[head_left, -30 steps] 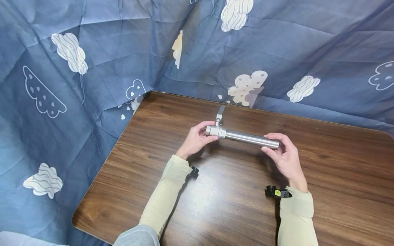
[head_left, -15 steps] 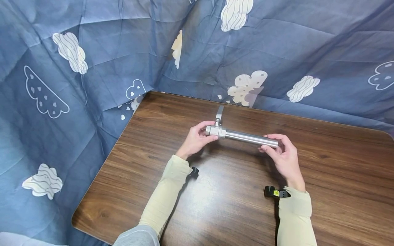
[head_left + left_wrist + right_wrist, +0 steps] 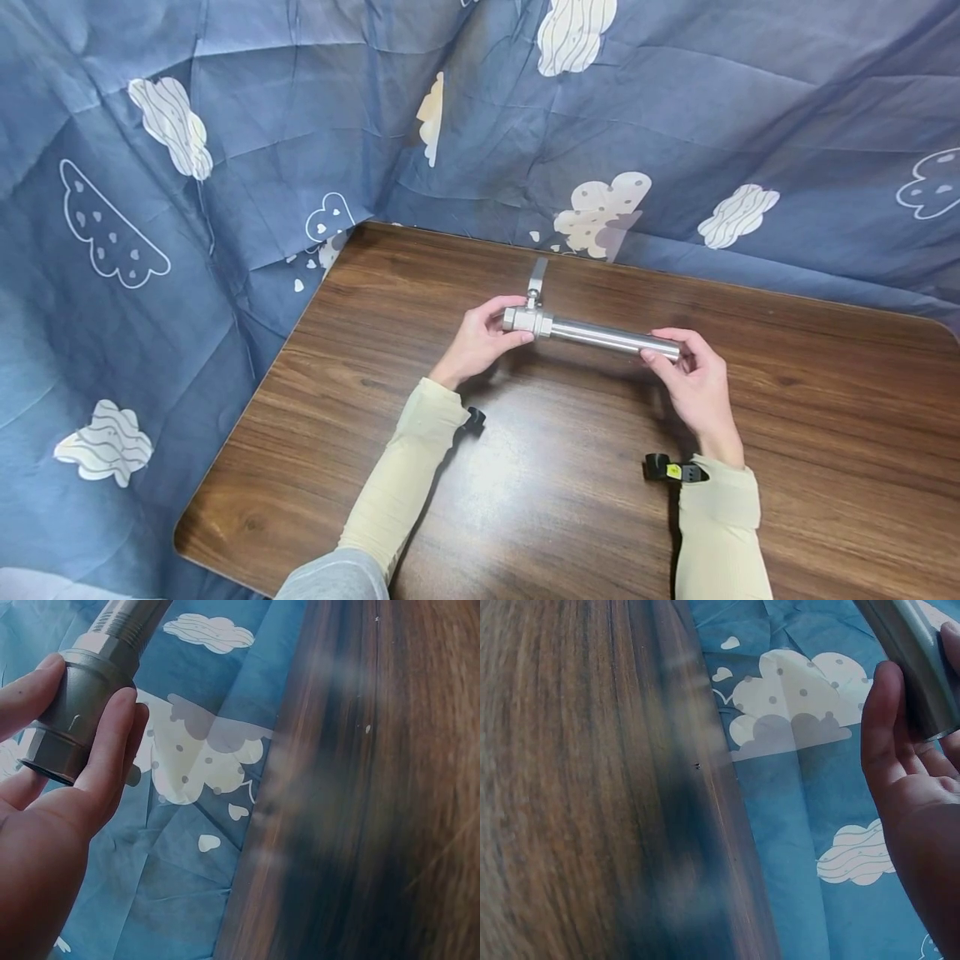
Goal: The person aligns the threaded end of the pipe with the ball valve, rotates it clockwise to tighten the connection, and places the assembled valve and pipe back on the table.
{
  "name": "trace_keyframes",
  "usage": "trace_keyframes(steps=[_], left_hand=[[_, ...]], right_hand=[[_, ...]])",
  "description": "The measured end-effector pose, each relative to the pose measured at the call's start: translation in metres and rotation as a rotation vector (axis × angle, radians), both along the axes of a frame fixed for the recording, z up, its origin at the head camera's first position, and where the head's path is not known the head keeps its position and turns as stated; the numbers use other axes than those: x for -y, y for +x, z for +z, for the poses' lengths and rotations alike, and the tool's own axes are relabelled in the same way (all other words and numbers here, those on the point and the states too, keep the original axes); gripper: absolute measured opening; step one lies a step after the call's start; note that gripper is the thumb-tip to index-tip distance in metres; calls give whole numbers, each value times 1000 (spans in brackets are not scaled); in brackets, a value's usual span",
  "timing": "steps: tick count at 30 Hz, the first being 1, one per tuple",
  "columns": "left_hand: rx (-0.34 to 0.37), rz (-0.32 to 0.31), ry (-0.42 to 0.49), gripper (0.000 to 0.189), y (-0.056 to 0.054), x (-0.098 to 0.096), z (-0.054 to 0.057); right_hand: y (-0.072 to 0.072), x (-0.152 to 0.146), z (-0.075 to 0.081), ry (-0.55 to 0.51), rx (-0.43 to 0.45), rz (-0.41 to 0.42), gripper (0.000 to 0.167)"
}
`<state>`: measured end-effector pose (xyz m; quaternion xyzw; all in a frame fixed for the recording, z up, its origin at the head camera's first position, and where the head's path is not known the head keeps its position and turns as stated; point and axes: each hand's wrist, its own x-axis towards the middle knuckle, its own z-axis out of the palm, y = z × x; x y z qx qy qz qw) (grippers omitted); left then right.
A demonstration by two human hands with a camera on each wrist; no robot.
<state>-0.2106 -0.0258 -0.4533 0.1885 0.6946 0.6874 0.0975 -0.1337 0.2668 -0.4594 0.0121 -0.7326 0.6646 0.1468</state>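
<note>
A silvery ball valve (image 3: pixel 527 320) with a flat lever handle (image 3: pixel 537 277) sits at the left end of a straight metal pipe (image 3: pixel 603 336). Its lever points toward the back of the table. My left hand (image 3: pixel 474 340) grips the valve body between thumb and fingers. In the left wrist view, threads show on the pipe (image 3: pixel 120 628) where it meets the valve's hex end. My right hand (image 3: pixel 699 385) holds the pipe's far right end, thumb on the near side and fingers on the far side. The right wrist view shows the pipe's plain end (image 3: pixel 919 671) among the fingers.
Below the hands lies a brown wood-grain table (image 3: pixel 570 500). A blue curtain (image 3: pixel 480 150) with cloud prints hangs along its back and left edges. Each wrist carries a small black camera mount, such as the right one (image 3: pixel 671 471).
My right thumb and fingers have shifted slightly on the pipe's end. The left hand stays on the valve, and the lever points the same way.
</note>
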Motion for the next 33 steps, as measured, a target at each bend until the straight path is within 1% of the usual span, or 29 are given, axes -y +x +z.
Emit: trace_keyframes(steps=[3, 8, 13, 18, 22, 26, 29, 33], left_hand=[[6, -5, -4, 50, 0, -1, 0], [23, -12, -10, 49, 1, -2, -1], [22, -17, -5, 49, 1, -2, 0], [16, -22, 2, 48, 1, -2, 0], [12, -19, 9, 48, 1, -2, -1], [13, -21, 8, 48, 1, -2, -1], [16, -22, 6, 48, 1, -2, -1], [25, -13, 12, 48, 1, -1, -2]], right_hand=[[0, -1, 0, 96, 37, -57, 29], [0, -2, -1, 213, 71, -104, 27], [-1, -3, -1, 229, 91, -124, 26], [-1, -4, -1, 242, 96, -117, 21], [-2, -4, -2, 211, 68, -86, 21], [-2, -4, -2, 126, 18, -49, 25], [-1, -3, -1, 90, -8, -31, 27], [2, -3, 1, -1, -55, 49, 30]])
